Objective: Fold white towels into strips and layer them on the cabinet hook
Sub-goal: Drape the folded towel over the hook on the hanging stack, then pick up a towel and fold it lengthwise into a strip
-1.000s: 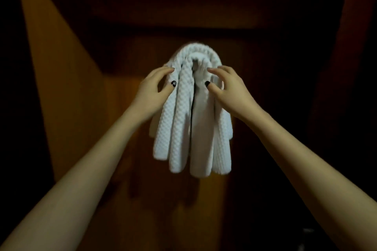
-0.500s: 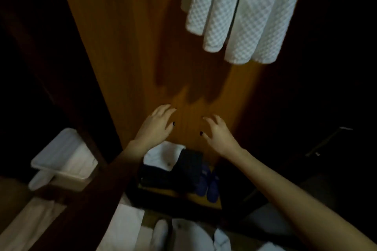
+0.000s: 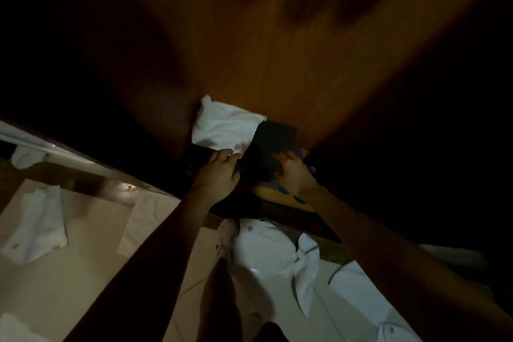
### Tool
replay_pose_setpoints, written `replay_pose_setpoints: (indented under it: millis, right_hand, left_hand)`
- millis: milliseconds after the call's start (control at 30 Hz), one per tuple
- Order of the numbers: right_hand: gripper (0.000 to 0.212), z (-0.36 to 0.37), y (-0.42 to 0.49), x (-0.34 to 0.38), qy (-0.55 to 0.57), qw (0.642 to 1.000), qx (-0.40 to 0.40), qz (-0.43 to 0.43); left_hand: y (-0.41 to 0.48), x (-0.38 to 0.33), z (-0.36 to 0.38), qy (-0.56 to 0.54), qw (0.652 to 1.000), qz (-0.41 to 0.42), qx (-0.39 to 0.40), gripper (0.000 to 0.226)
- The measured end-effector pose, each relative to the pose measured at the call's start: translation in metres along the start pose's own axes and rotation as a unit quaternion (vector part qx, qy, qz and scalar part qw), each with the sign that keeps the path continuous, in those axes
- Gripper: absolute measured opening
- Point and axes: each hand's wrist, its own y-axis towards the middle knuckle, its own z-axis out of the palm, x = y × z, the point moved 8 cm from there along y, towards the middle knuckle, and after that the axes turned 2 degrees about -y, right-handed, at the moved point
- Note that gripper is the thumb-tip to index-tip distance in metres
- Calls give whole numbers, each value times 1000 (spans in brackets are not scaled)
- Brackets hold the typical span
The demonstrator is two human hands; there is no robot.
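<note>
Towels left hanging, out of view now. Left hand [image 3: 219,172] and right hand [image 3: 294,175] down at dark cloth [image 3: 270,144]; grip unclear. Likely fetching next piece.

No text, brand or number can be read anywhere. The only marks are small round emblems, too blurred to make out. 1 sits near the lower edge of the folded white garment [image 3: 226,126] at the foot of the wooden cabinet panel [image 3: 277,58]. Another, bluish, shows on the white garment on the floor [image 3: 266,247], below that panel. A 3rd bluish one shows on the white cloth at the bottom right [image 3: 394,330], further from the panel. A faint mark also shows on the white cloth [image 3: 39,228] lying far left of the panel; its shape cannot be told.
</note>
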Motion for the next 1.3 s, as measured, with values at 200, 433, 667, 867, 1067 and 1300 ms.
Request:
replay_pose_setpoints:
  millis: [200,433,667,867,1067,1300]
  right_hand:
    - [53,75,123,-30,25,1000,3,9]
    - [58,131,237,-67,-16,999,-11,-37]
    - [57,152,309,-82,-91,987,-15,-134]
    - [36,167,322,-76,-57,983,-79,-158]
    - [33,171,304,-67,-67,984,-41,-159]
    - [26,188,295,-77,-42,988,-78,-125]
  left_hand:
    - [69,62,76,-31,999,-7,8,52]
    - [156,141,150,-71,997,-18,7,46]
    - [214,160,203,-62,998,-4,-14,53]
    - [225,167,216,48,996,-24,-68,26]
    - [209,171,223,90,995,-29,-32,53]
    - [208,171,235,146,985,-59,-67,32]
